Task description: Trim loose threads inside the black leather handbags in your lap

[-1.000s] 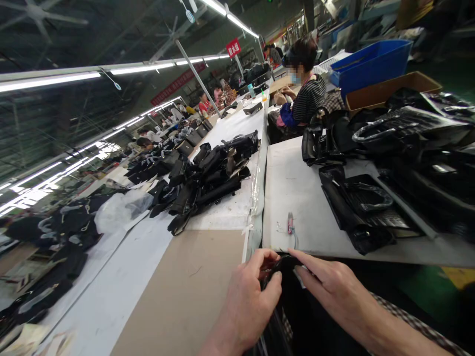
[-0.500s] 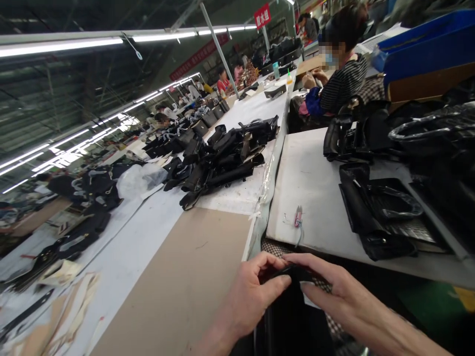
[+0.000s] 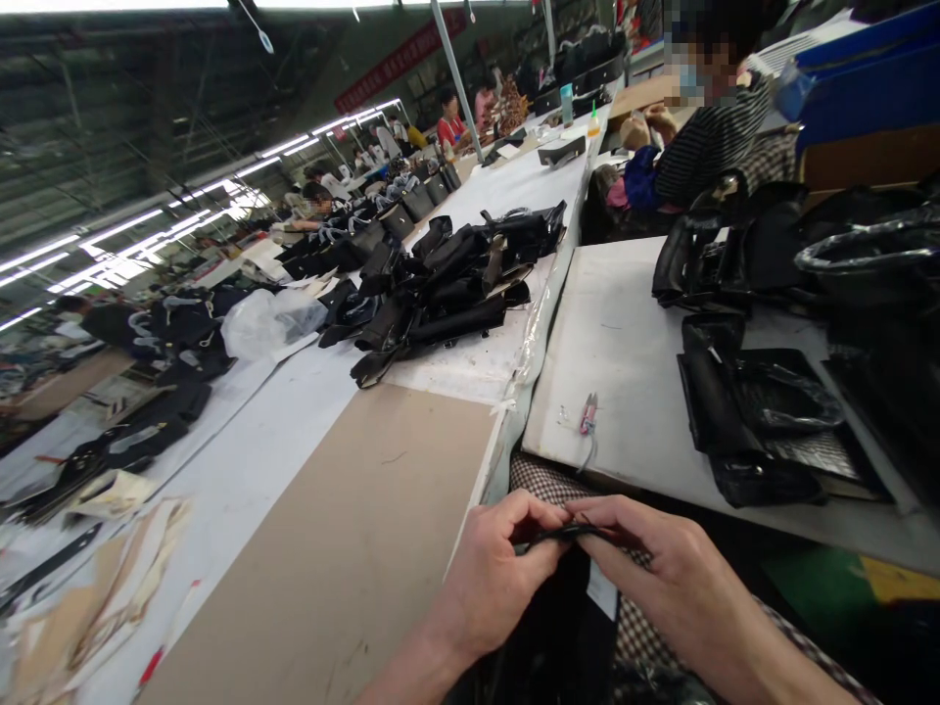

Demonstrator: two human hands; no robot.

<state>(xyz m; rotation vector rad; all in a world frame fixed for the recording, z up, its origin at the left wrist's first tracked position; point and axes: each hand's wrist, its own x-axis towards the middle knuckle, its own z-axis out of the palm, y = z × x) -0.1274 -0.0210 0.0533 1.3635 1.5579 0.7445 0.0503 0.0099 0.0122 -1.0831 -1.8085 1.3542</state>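
Note:
My left hand [image 3: 493, 578] and my right hand [image 3: 655, 563] meet at the bottom centre, low over my lap. Both pinch the upper edge of a black bag [image 3: 562, 617], thumbs on the near side and fingers over the far side. The bag hangs down toward a checked cloth [image 3: 637, 627] on my lap, its lower part dark and partly hidden by my wrists. A white label [image 3: 602, 590] shows on it beside my right thumb. Pink-handled thread snips [image 3: 588, 415] lie on the white table beyond my hands.
Black bags with plastic-wrapped handles [image 3: 789, 397] lie on the right-hand table. A heap of black bags [image 3: 447, 284] stands on the long table ahead, near a brown board [image 3: 352, 499]. A red pen [image 3: 152, 669] is at left. A co-worker [image 3: 709, 137] sits beyond, near a blue bin [image 3: 867, 83].
The view has tilted down slightly. My thumbs have closed in on the bag's edge, my right thumb moving nearer the left, and more of the white label shows.

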